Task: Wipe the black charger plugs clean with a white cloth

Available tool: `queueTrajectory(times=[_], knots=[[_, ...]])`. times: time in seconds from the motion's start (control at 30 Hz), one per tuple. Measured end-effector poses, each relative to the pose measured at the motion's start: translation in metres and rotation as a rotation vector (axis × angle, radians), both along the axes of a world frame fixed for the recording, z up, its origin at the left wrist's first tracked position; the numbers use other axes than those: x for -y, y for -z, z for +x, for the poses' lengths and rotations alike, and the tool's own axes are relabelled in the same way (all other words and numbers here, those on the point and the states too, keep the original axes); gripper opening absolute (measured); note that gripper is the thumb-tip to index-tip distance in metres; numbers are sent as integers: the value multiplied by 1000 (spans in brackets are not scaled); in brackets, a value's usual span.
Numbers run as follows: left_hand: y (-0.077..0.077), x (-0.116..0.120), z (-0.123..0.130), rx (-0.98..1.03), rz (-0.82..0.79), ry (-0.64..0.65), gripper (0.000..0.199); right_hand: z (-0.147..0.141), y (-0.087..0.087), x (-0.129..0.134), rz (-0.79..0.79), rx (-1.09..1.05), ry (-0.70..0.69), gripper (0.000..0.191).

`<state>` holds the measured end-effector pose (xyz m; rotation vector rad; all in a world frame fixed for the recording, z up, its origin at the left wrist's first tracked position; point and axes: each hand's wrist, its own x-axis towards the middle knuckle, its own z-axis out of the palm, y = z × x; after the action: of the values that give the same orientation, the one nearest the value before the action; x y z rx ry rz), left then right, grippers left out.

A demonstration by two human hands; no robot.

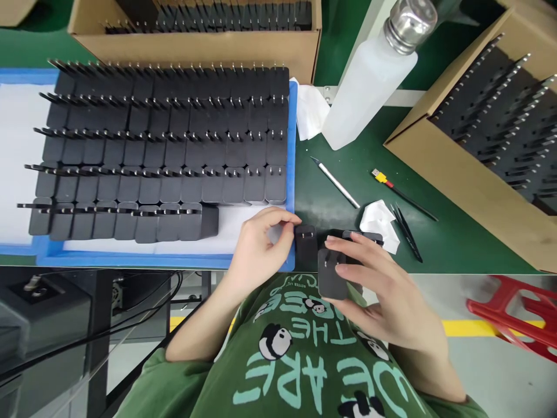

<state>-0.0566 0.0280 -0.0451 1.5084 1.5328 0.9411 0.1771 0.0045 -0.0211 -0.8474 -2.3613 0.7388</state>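
Note:
My right hand [383, 290] grips a black plug adapter [333, 281] between thumb and fingers, its two metal prongs facing up, above the table's front edge. Another black adapter [363, 235] lies partly hidden behind those fingers. My left hand [266, 244] is over the right end of the blue-edged tray [174, 258]. Its thumb and index finger are pinched close together beside a standing black adapter [306, 247]; whether they hold anything I cannot make out. Rows of black adapters [169, 145], prongs up, fill much of the tray.
A cardboard box [195, 49] of adapters stands behind the tray, another box [461, 191] at the right. Between them are a white bottle [369, 87], a craft knife [335, 183], a USB cable [404, 194], tweezers [407, 232] and a crumpled white wipe [378, 223]. A red stool [517, 313] stands below.

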Motion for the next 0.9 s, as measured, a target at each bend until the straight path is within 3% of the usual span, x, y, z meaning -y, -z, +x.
queueTrajectory(times=[0.1,0.23,0.33,0.43,0.6,0.73,0.9], knots=[[-4,3,-10,-28,80,57,36,0,2,-4,-11,10,27,48],[-18,10,-23,-138,217,416,71,-5,9,-10,86,176,90,40],[-22,9,-13,-352,270,567,96,-2,5,-11,113,276,136,39],[-18,2,11,-514,357,624,107,13,-6,-2,103,159,232,49],[-5,-10,47,-631,351,671,85,43,-11,24,60,-121,500,57],[1,-12,56,-726,286,634,58,54,1,37,55,-203,540,55],[-1,-14,53,-634,324,535,52,64,8,41,101,-307,596,48]])
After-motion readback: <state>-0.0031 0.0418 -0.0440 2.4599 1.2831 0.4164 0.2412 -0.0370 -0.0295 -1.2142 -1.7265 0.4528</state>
